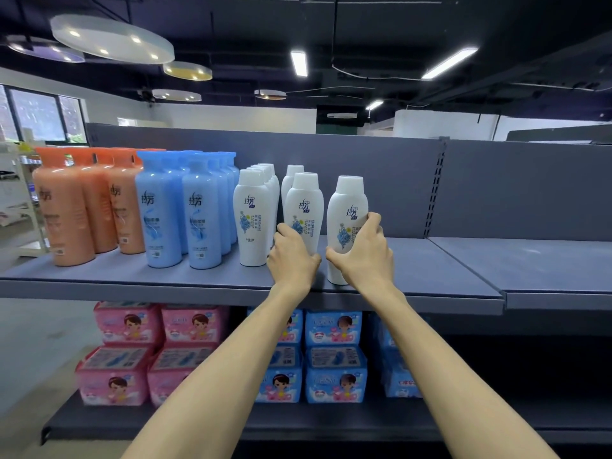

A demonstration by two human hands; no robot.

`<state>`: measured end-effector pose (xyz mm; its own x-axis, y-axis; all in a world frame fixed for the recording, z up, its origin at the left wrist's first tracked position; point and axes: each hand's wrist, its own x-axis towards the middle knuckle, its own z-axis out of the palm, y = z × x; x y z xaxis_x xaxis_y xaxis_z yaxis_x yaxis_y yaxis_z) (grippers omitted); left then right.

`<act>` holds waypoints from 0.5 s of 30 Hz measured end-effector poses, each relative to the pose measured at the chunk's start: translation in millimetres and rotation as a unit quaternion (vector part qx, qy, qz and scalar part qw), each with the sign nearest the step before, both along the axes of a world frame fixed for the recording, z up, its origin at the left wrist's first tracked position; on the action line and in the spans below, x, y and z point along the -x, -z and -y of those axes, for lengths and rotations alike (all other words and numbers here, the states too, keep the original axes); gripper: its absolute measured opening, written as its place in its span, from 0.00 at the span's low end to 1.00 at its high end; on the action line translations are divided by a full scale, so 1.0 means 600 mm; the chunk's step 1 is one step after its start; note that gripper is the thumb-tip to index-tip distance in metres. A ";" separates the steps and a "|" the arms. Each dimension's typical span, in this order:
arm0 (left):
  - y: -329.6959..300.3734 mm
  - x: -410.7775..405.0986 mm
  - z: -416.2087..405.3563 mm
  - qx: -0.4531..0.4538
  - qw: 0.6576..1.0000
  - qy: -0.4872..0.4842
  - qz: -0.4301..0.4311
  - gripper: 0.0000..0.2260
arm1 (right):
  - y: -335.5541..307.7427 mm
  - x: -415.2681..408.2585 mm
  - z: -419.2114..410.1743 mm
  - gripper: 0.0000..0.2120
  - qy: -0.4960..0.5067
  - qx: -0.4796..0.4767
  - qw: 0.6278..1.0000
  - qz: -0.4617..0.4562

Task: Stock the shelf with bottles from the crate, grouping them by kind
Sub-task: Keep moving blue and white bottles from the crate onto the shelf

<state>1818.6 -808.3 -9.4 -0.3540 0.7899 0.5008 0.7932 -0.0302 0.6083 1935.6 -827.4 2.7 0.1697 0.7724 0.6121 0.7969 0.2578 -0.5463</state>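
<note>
On the grey shelf (pixel 430 279) stand orange bottles (pixel 66 207) at the left, blue bottles (pixel 162 210) beside them, then a row of white bottles (pixel 251 217). My left hand (pixel 293 256) grips a white bottle (pixel 306 203) low on its body, in front of another white one (pixel 293 173). My right hand (pixel 364 253) grips a separate white bottle (pixel 347 207) that stands upright near the shelf's front edge, right of the others. The crate is out of view.
The shelf runs on to the right as a bare grey board (pixel 530 266) with a slotted upright (pixel 435 187) behind. Below sit pink packs (pixel 129 352) and blue packs (pixel 334 356) on the lower shelf.
</note>
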 end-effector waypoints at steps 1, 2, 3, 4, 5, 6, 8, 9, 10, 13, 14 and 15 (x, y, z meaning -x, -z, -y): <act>0.001 -0.001 -0.004 0.000 1.000 -0.001 0.000 0.28 | -0.001 0.000 -0.001 0.32 -0.002 0.000 1.000 -0.002; 0.001 -0.002 -0.008 -0.001 1.000 -0.001 0.003 0.27 | -0.002 -0.001 -0.001 0.32 -0.003 0.001 1.000 -0.002; 0.001 -0.003 -0.012 -0.001 1.000 0.000 0.006 0.27 | -0.002 -0.001 -0.002 0.32 -0.004 0.002 1.000 -0.001; 0.001 -0.004 -0.019 0.000 1.000 0.000 0.010 0.27 | -0.002 -0.002 -0.002 0.32 -0.004 0.002 1.000 0.000; 0.001 -0.004 -0.027 0.002 1.000 0.000 0.014 0.27 | -0.003 -0.003 -0.003 0.32 -0.006 0.002 1.000 0.001; 0.001 -0.004 -0.034 0.004 1.000 0.000 0.018 0.26 | -0.002 -0.004 -0.003 0.32 -0.008 0.002 1.000 0.001; 0.001 -0.004 -0.051 0.005 1.000 0.000 0.022 0.25 | -0.003 -0.006 -0.004 0.32 -0.010 0.003 1.000 0.001; 0.002 -0.005 -0.061 0.007 1.000 0.000 0.024 0.25 | -0.003 -0.007 -0.005 0.32 -0.012 0.006 1.000 0.000; 0.002 -0.005 -0.070 0.009 1.000 0.001 0.025 0.24 | -0.004 -0.008 -0.007 0.32 -0.013 0.009 1.000 -0.001; 0.001 -0.004 -0.098 0.017 1.000 0.000 0.022 0.24 | -0.004 -0.011 -0.014 0.32 -0.015 0.018 1.000 -0.005; 0.000 -0.003 -0.108 0.019 1.000 -0.002 0.021 0.24 | -0.003 -0.012 -0.016 0.32 -0.014 0.019 1.000 -0.005; 0.000 -0.002 -0.118 0.022 1.000 -0.004 0.022 0.24 | -0.002 -0.013 -0.018 0.31 -0.013 0.019 1.000 -0.005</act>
